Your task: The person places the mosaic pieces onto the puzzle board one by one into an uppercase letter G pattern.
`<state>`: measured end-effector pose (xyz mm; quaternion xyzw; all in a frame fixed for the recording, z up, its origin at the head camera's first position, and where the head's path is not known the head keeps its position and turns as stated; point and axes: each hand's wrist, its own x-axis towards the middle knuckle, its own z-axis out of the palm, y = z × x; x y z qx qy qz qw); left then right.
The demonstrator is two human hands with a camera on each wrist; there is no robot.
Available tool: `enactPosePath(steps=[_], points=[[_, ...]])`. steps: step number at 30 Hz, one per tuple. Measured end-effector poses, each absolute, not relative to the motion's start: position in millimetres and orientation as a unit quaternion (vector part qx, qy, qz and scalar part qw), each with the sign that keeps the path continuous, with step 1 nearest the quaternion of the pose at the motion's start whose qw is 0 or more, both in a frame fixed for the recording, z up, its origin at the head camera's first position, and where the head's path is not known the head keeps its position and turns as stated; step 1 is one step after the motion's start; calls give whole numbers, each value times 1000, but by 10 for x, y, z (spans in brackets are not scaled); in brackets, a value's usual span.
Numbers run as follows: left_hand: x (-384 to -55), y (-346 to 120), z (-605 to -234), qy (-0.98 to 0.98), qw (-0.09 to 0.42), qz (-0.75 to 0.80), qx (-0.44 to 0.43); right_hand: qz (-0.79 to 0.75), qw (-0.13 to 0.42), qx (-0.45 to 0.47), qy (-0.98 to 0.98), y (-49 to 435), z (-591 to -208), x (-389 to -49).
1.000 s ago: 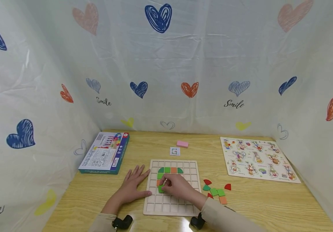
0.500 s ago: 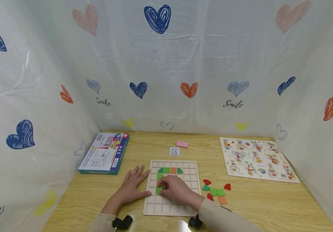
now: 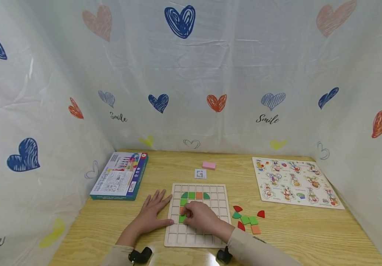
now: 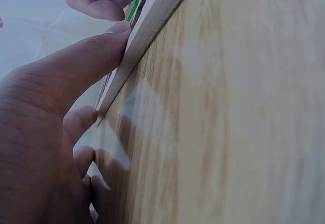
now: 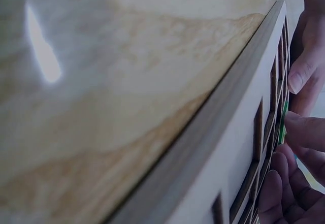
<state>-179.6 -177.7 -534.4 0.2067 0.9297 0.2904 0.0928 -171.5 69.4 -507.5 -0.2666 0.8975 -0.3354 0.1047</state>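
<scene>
1. Head view: the board (image 3: 215, 204) holds green and orange pieces (image 3: 192, 195).
2. Right hand (image 3: 200, 216), fingers curled, pinches a green tile (image 3: 182, 219) at the board's left side.
3. Left hand (image 3: 154, 213) lies spread, thumb against the board.
4. Wooden table (image 3: 171, 164); heart-print sheet (image 3: 240, 74) behind.

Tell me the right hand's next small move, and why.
The right hand should probably press down the green tile it touches: the tile looks squarely placed on the wooden board, but no view clearly shows it lying flush. The left hand touches the board's edge.
</scene>
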Motion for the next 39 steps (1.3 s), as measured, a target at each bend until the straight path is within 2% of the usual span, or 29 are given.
enactPosePath(steps=[9, 14, 20, 29, 39], points=[[-1787, -1780, -5356, 932, 88, 286, 205, -364, 113, -254, 889, 839, -5003, -1701], [-1787, -1774, -5345, 935, 82, 281, 200, -374, 94, -255, 887, 1031, -4996, -1713], [-1786, -1775, -5338, 933, 88, 288, 199, -365, 62, -239, 897, 1305, -5014, -1715], [-1794, -1774, -5354, 934, 91, 284, 196, -363, 53, -173, 914, 1817, -4989, -1696], [-1801, -1772, -5364, 934, 89, 282, 203, -366, 32, -147, 918, 2355, -5071, -1694]])
